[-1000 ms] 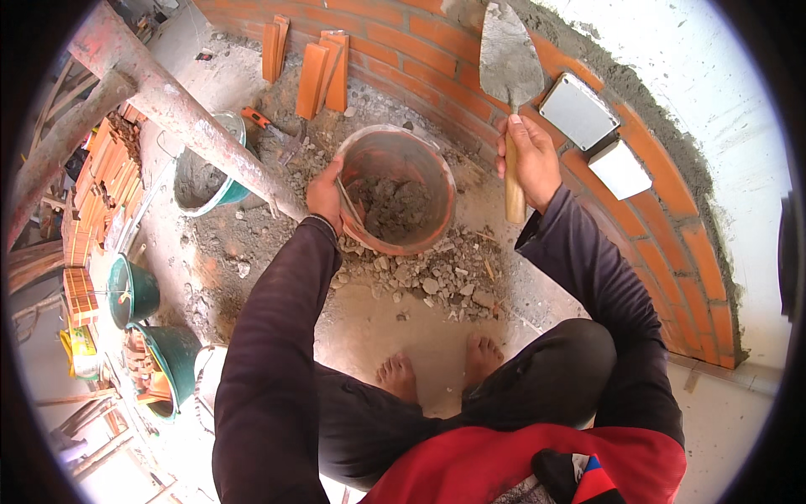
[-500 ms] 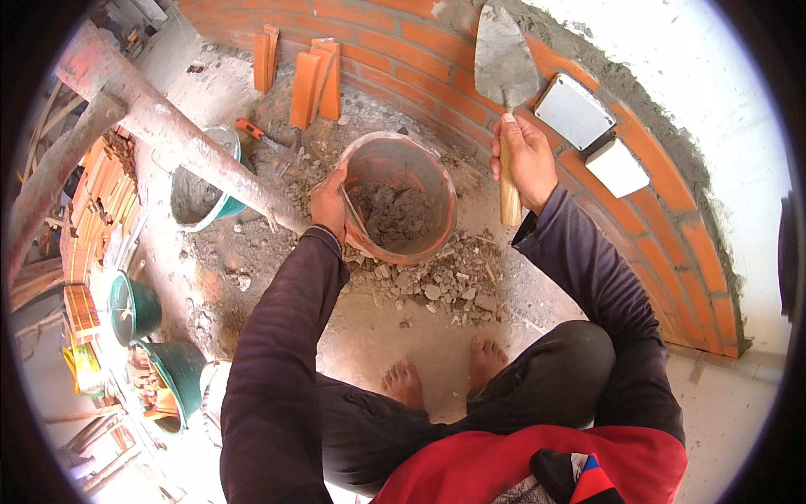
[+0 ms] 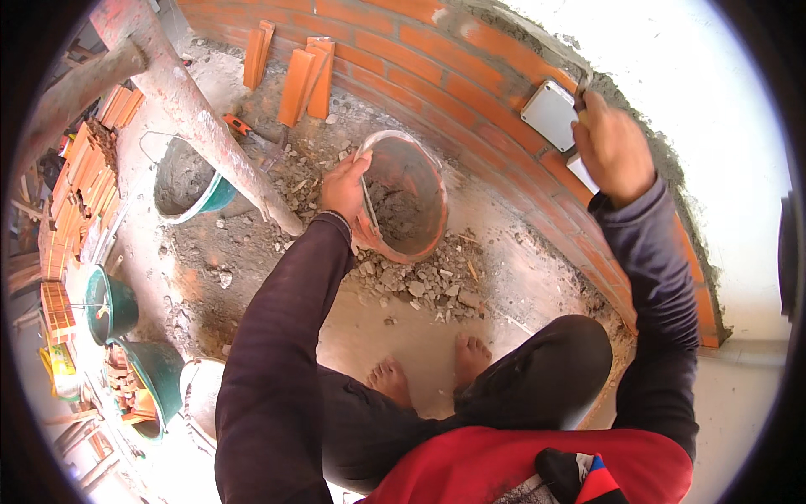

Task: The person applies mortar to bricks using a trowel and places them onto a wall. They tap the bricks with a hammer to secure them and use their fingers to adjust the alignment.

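My left hand (image 3: pixel 342 186) is closed on the left rim of an orange-red bucket (image 3: pixel 435 172) with grey mortar (image 3: pixel 395 210) inside; the bucket leans a little. Raised at the right, my right hand (image 3: pixel 619 147) is closed round the handle of a trowel (image 3: pixel 584 82). Its blade shows only as a thin edge near the top of the brick wall (image 3: pixel 420 76), beside the mortar strip along the white wall. Just left of that hand, a white-faced rectangular box (image 3: pixel 548 116) is set in the bricks, and a second white box (image 3: pixel 579 175) is partly covered by the hand.
Rubble (image 3: pixel 420 290) lies between my feet and the bucket. Loose bricks (image 3: pixel 304 82) lean on the wall. A reddish pole (image 3: pixel 197 118) slants across the left, by a green mortar bucket (image 3: pixel 220 195) and an orange-handled tool (image 3: pixel 239 126). Green buckets (image 3: pixel 164 374) and stacked bricks (image 3: pixel 80 189) stand farther left.
My right hand has swung up and right with the trowel, its blade turning from face-on to nearly edge-on. The bucket has tipped slightly under my left hand.
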`<state>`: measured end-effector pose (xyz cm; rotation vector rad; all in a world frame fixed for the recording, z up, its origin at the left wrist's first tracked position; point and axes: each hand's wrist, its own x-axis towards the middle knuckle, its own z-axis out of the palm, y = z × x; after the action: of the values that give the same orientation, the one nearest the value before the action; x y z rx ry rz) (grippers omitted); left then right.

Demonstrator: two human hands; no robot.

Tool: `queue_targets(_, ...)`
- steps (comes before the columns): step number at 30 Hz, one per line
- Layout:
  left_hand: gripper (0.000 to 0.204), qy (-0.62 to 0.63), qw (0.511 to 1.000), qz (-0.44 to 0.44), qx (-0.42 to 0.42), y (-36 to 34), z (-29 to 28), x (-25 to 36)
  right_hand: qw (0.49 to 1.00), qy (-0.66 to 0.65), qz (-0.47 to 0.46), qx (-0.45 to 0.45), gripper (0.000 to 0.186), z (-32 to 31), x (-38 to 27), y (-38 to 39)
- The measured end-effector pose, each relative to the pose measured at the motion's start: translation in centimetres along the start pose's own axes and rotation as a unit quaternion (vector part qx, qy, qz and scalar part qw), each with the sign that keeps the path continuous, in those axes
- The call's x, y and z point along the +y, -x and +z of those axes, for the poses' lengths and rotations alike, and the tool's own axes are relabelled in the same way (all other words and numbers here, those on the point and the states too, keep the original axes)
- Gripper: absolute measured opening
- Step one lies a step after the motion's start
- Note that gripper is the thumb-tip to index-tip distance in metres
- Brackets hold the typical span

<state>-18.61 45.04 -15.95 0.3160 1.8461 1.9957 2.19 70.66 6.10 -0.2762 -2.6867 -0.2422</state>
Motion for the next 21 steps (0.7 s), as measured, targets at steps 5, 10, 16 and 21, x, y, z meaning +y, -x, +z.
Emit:
queue_targets(5,0.040,-0.026,0.999,0.006,-0.024,0.2,1.2,1.0,0.987,0.129,-0.005,-0.092,0.022,-2.8,1.4,-3.5)
queue_targets(10,0.037,-0.012,0.999,0.009,-0.037,-0.5,1.1,0.1,0.970,0.179,0.002,-0.166,0.021,-4.4,-0.2,-6.4)
queue_targets(16,0.037,-0.018,0.999,0.023,-0.026,-0.7,0.5,-0.8,0.969,0.153,0.009,-0.195,0.022,-6.5,-2.6,-6.2)
queue_targets(21,0.037,-0.034,0.999,0.026,-0.026,-0.3,0.5,-0.2,0.983,0.046,0.016,-0.178,0.020,-6.3,-1.3,-5.0)
